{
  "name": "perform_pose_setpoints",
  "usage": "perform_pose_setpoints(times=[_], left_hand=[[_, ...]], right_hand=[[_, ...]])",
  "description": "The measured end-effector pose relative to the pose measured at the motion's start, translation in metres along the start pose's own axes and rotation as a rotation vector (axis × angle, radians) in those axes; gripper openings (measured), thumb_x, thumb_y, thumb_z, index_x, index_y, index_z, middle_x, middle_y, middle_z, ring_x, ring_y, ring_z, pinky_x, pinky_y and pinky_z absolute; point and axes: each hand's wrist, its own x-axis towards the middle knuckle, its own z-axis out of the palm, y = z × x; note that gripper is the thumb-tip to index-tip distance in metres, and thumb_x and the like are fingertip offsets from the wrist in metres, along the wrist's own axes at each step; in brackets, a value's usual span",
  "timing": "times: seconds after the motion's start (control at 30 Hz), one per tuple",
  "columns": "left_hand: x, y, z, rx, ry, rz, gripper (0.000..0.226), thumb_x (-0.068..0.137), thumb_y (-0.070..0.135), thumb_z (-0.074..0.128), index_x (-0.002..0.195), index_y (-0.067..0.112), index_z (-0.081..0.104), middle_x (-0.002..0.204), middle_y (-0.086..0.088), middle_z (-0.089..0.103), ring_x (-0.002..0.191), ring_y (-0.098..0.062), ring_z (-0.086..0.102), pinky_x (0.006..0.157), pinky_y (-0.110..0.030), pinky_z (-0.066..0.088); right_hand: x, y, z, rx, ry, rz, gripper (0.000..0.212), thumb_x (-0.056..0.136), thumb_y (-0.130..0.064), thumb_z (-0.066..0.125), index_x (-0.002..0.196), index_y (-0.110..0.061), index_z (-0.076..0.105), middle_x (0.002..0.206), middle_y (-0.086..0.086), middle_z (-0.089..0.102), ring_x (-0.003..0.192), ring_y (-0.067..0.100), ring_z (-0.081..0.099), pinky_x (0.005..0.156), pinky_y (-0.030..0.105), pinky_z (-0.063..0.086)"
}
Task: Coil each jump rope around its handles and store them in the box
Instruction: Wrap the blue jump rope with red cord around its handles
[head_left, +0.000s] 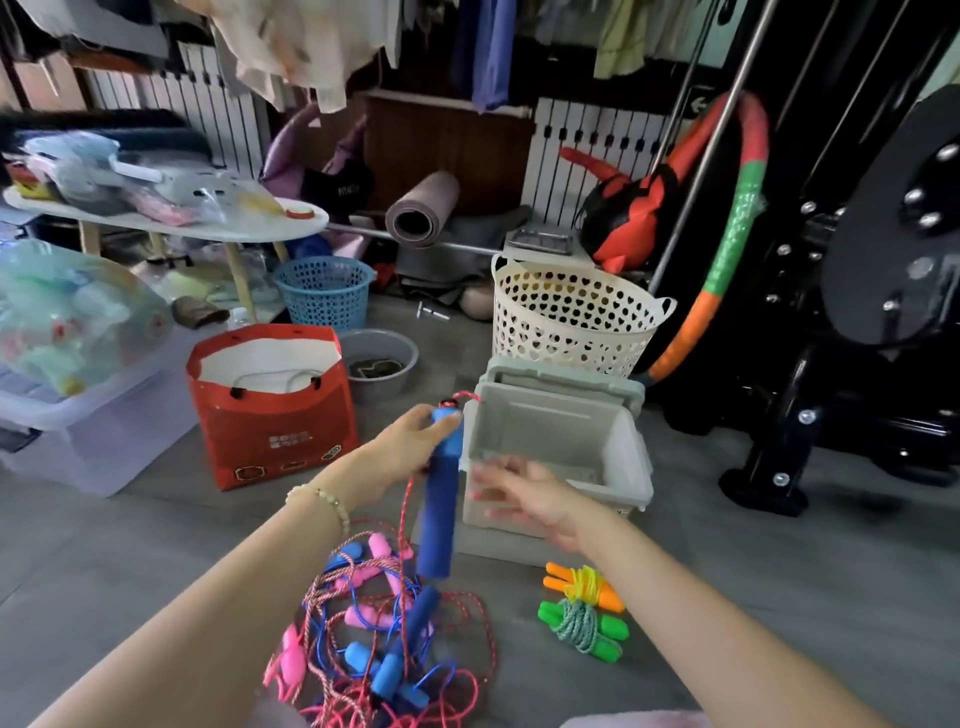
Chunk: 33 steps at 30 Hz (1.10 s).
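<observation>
The left grip (410, 447) clasps the blue handle (439, 512) just left of the box (640, 457), the right grip (524, 499) loose and empty; best to pair both handles before winding.

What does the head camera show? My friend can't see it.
A left hand holds a blue handle, its red rope trailing into a tangled rope pile. The blurred right hand hovers before an open grey box; a coiled orange rope and a coiled green rope lie nearby.
</observation>
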Motion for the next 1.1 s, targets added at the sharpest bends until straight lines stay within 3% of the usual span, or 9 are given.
perform_pose_setpoints(times=[0.1,0.2,0.33,0.5,0.63,0.8,0.93,1.03,1.1], left_hand=[[-0.016,0.006,-0.004,0.369,-0.266,0.050,0.015,0.097,0.034,0.049,0.089,0.020,0.050,0.078,0.004,0.054,0.065,-0.007,0.051,0.060,-0.016,0.043],[-0.029,0.018,-0.008,0.188,-0.251,0.088,0.018,0.096,0.033,0.051,0.087,0.018,0.050,0.070,0.001,0.053,0.050,-0.011,0.055,0.049,-0.021,0.046],[-0.027,0.017,-0.023,-0.002,0.086,0.164,0.020,0.097,0.036,0.049,0.089,0.018,0.051,0.063,-0.003,0.050,0.045,-0.013,0.049,0.042,-0.021,0.042],[-0.022,0.010,-0.047,-0.350,0.638,0.045,0.031,0.094,0.043,0.052,0.095,0.012,0.050,0.065,-0.005,0.053,0.050,-0.015,0.049,0.038,-0.018,0.041],[-0.026,-0.009,-0.037,-0.067,0.311,-0.035,0.028,0.082,0.030,0.073,0.078,0.006,0.060,0.058,-0.004,0.054,0.049,-0.014,0.047,0.041,-0.016,0.040],[-0.036,-0.007,-0.004,0.009,-0.196,0.001,0.019,0.084,0.015,0.072,0.093,0.001,0.065,0.072,-0.004,0.069,0.059,-0.008,0.062,0.059,-0.016,0.047],[-0.037,0.002,0.001,-0.067,-0.112,0.069,0.007,0.086,0.006,0.067,0.089,0.001,0.061,0.074,-0.010,0.069,0.063,-0.016,0.064,0.065,-0.023,0.053],[-0.035,0.011,-0.004,-0.389,0.015,0.050,0.005,0.088,0.005,0.063,0.091,0.002,0.061,0.077,-0.012,0.067,0.058,-0.015,0.066,0.062,-0.023,0.056],[-0.034,0.018,-0.011,-0.488,0.088,0.030,0.006,0.089,0.010,0.063,0.090,0.004,0.063,0.075,-0.011,0.068,0.054,-0.012,0.065,0.055,-0.021,0.055]], right_hand=[[0.004,-0.020,-0.004,0.091,0.080,-0.128,0.048,0.093,-0.053,0.035,0.128,-0.021,0.045,0.127,-0.006,0.051,0.119,0.009,0.049,0.096,0.028,0.040],[0.009,-0.023,-0.004,0.195,-0.091,-0.125,0.061,0.095,-0.058,0.016,0.127,-0.020,0.051,0.126,-0.002,0.058,0.121,0.012,0.050,0.105,0.032,0.029],[0.006,-0.015,0.003,0.153,-0.254,0.029,0.053,0.095,-0.053,0.027,0.093,-0.013,0.062,0.072,0.002,0.061,0.074,0.015,0.063,0.078,0.025,0.046],[0.001,0.002,-0.014,-0.289,-0.347,0.082,0.023,0.099,-0.025,0.044,0.089,-0.013,0.061,0.074,0.003,0.065,0.072,0.011,0.064,0.082,0.027,0.053],[0.000,-0.013,-0.015,0.095,-0.024,-0.143,0.018,0.096,-0.017,0.048,0.090,-0.008,0.063,0.063,-0.002,0.067,0.059,0.008,0.066,0.064,0.022,0.056],[0.008,-0.036,0.003,0.186,0.156,-0.345,0.018,0.095,-0.021,0.053,0.086,-0.016,0.068,0.068,-0.004,0.067,0.069,0.010,0.064,0.080,0.032,0.055],[0.010,-0.038,0.016,0.222,0.169,-0.338,0.017,0.093,-0.028,0.055,0.089,-0.018,0.068,0.081,-0.003,0.070,0.076,0.011,0.063,0.077,0.030,0.053],[0.012,-0.036,0.028,0.325,0.020,-0.281,0.035,0.083,-0.046,0.055,0.098,-0.016,0.066,0.086,0.000,0.068,0.078,0.017,0.061,0.089,0.041,0.048],[0.012,-0.034,0.035,0.329,-0.089,-0.219,0.043,0.080,-0.052,0.051,0.099,-0.015,0.064,0.081,0.000,0.065,0.073,0.015,0.062,0.086,0.034,0.049]])
